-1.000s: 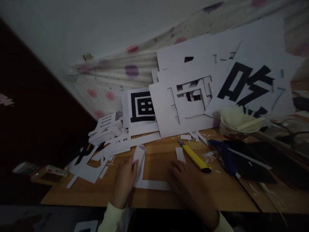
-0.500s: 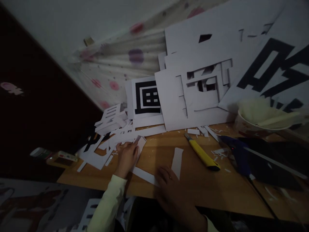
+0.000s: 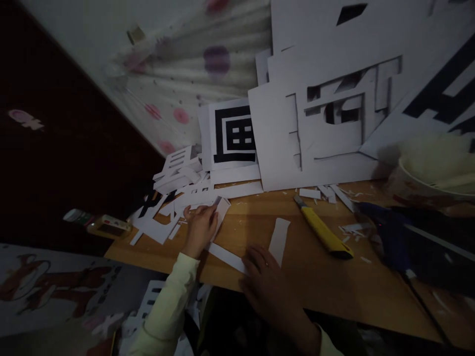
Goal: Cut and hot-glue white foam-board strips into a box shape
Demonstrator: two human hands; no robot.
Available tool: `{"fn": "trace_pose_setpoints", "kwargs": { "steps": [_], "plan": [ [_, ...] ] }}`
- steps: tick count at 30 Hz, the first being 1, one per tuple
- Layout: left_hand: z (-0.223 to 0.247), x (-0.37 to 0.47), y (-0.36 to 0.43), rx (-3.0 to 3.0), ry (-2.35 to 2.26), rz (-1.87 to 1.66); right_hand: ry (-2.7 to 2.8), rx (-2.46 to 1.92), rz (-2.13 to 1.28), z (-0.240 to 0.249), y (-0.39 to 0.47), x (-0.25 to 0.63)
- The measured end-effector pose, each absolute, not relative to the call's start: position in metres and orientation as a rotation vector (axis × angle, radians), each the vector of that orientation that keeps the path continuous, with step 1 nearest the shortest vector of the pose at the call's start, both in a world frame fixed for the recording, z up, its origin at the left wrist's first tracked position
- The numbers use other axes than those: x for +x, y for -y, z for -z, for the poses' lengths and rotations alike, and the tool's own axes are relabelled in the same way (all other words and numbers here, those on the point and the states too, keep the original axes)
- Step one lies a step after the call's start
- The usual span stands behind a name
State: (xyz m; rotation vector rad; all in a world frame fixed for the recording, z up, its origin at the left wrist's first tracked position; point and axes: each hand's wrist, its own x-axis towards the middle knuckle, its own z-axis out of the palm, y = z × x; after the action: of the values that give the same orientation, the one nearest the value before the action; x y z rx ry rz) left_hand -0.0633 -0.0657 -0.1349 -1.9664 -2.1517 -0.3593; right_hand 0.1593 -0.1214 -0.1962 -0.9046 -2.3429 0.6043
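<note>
My left hand (image 3: 200,228) is closed on the edge of a narrow folded piece of white board (image 3: 222,213), which stands tilted on the wooden table. Below it a flat white strip (image 3: 227,257) runs toward my right hand (image 3: 261,277). My right hand rests palm down near the table's front edge, fingers stretched out and slightly apart, its fingertips at the strip's end. Just beyond those fingers lies a second loose white strip (image 3: 279,241). A yellow utility knife (image 3: 323,231) lies to the right of both hands.
A blue glue gun (image 3: 384,232) with a cable lies right, beside a paper bowl (image 3: 419,185). Cut white boards (image 3: 282,170) lean at the back. Board scraps (image 3: 158,230) and a small bottle (image 3: 107,226) are at the left. Offcuts lie near the knife.
The camera view has shifted, so the table appears higher and things on the right lie further right. Both hands stay in nearly the same place, the left still on the folded piece.
</note>
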Motion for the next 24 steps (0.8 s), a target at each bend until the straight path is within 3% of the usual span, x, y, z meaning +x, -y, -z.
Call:
{"fn": "trace_pose_setpoints", "kwargs": {
  "steps": [24],
  "plan": [
    [0.1363, -0.0601, 0.0648, -1.938, 2.174, 0.372, 2.345, -0.923, -0.638, 0.1954, 0.1202, 0.1603]
  ]
}}
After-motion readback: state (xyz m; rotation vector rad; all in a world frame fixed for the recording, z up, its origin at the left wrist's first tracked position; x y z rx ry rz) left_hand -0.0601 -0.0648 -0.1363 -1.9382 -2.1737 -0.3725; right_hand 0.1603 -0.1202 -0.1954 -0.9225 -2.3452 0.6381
